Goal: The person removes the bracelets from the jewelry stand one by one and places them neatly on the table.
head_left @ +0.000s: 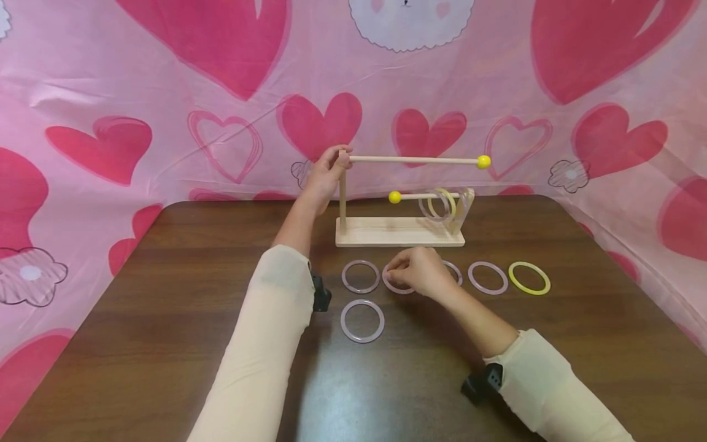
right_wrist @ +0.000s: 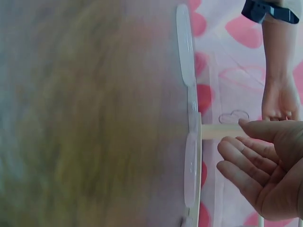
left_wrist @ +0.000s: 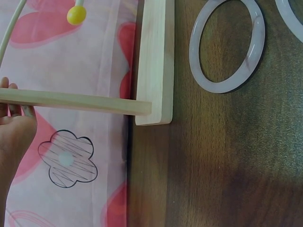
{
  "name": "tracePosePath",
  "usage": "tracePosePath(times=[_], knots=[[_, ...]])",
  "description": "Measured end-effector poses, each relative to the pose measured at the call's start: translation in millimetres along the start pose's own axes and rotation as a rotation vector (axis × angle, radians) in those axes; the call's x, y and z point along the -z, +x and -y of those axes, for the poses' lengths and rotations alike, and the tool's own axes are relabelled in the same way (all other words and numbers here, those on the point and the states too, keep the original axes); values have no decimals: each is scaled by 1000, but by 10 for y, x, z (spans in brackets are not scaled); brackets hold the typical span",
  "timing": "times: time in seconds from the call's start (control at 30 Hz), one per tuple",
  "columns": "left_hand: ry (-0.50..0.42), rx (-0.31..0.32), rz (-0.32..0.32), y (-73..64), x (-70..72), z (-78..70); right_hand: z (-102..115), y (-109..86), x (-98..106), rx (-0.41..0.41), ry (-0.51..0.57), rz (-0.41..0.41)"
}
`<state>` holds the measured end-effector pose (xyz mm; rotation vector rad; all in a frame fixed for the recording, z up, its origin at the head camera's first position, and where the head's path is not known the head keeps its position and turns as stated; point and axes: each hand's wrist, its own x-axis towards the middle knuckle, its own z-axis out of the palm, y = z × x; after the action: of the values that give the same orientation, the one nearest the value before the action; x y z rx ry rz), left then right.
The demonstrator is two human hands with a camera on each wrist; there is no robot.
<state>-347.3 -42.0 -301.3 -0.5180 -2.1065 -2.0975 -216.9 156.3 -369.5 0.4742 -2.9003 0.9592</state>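
Sleeves [head_left: 267, 344] foremost, the left hand [head_left: 324, 178] grips a stand [head_left: 397, 231] (crosswise, top rod [head_left: 414, 160] rightward), the right hand [head_left: 422, 270] empty.

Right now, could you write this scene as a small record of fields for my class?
Surface: brown table
Stand: wooden
Upper rod: bare, yellow ball at its end
Lower rod: one yellow ring, at least one pale purple ring
On the table: row of four pale purple rings plus a yellow one at right; one more purple in front
Left hand: grips the left upright near its top
Right hand: over the row's second ring from left; contact unclear
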Motion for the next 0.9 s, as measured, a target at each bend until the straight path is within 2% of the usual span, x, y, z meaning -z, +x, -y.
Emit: tracePosePath(times=[0.2,0.33,0.57,0.9], knots=[[7,4,0,-2,8,6,-66,50,58,13,58,-20],[7,7,-4,2,9,2,-99,82,112,29,101,-64],[5,17,-7,-3,14,-14,-181,163,245,54,130,-235],[-13,11,7,-32,0,-48,-343,276,538,-57,91,-508]])
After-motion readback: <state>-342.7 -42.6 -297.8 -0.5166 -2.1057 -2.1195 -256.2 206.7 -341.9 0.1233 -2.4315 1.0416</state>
